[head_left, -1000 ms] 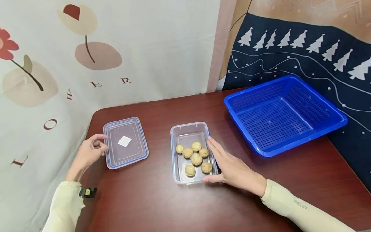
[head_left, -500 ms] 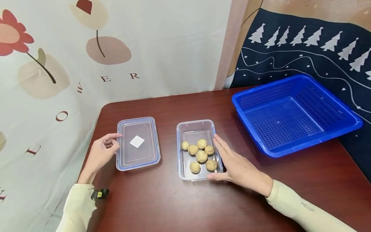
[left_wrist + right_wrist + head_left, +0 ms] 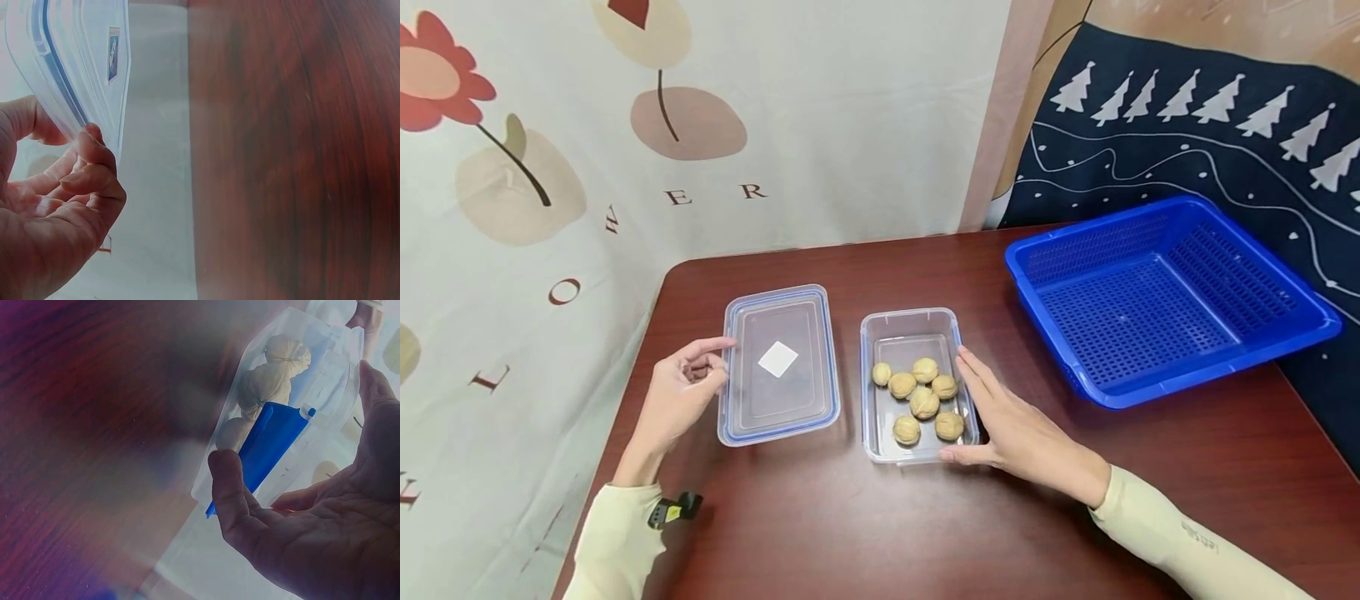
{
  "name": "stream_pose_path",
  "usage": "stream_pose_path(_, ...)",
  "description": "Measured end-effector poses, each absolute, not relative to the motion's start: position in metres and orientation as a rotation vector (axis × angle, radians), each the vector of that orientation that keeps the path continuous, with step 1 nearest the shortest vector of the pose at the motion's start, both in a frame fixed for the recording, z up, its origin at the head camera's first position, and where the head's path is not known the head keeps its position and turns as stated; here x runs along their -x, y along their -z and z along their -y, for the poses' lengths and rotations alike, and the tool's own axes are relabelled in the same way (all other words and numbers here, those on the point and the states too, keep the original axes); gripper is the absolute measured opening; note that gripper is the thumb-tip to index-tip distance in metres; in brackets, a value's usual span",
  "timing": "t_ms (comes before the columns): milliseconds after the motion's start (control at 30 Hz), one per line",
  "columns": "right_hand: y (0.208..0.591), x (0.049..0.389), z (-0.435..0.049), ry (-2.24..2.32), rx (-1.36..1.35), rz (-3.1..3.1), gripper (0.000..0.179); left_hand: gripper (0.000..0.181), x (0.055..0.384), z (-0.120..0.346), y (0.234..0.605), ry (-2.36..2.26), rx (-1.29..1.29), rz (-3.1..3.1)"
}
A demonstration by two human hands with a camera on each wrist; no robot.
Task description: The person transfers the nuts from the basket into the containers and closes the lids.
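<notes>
My left hand (image 3: pixel 681 387) pinches the left edge of a clear plastic lid (image 3: pixel 775 321) between thumb and fingers. The lid has a blue seal and a white label; it is lifted off the table, tilted in the left wrist view (image 3: pixel 94 50). Right of it stands a clear plastic food container (image 3: pixel 910 314), its top uncovered, with several walnuts (image 3: pixel 923 403) inside. My right hand (image 3: pixel 1022 437) holds the container at its right side, fingers along the wall and thumb bent at the near corner. A blue strip (image 3: pixel 269 437) shows along the container's side in the right wrist view.
A blue perforated plastic basket (image 3: pixel 1187 373) stands at the back right of the brown wooden table (image 3: pixel 880 533). Behind the table hang a pale flower-print curtain (image 3: pixel 850 125) and a dark cloth (image 3: pixel 1150 158) with white trees.
My left hand has raised the lid from the table and brought it right, closer to the container. The right hand stays at the container. The head view has shifted slightly.
</notes>
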State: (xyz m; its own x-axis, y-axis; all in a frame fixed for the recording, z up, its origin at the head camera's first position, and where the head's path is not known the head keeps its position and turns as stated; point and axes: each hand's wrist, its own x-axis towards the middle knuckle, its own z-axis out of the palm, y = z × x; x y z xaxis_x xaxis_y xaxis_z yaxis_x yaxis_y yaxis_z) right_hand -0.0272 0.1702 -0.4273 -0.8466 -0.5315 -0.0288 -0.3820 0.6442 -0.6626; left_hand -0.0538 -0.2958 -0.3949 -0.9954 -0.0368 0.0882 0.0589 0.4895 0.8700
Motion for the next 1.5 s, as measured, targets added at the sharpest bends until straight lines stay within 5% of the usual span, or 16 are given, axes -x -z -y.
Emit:
stream_pose_path(400, 0.429, 0.029, -0.174, 1.046, 0.796, -2.651, 0.116, 0.035, 0.051, 0.271, 0.39, 1.606, 0.025, 2.61)
stream_pose_path(833, 0.434, 0.036, -0.181, 1.174, 0.85, -2.776, 0.072, 0.037, 0.053, 0.241, 0.385, 1.665, 0.066, 2.606)
stream_pose_path(1500, 0.43, 0.047, -0.171, 1.538, 0.712, -2.727, 0.034, 0.042, 0.055, 0.2, 0.39, 1.786, 0.209, 2.551)
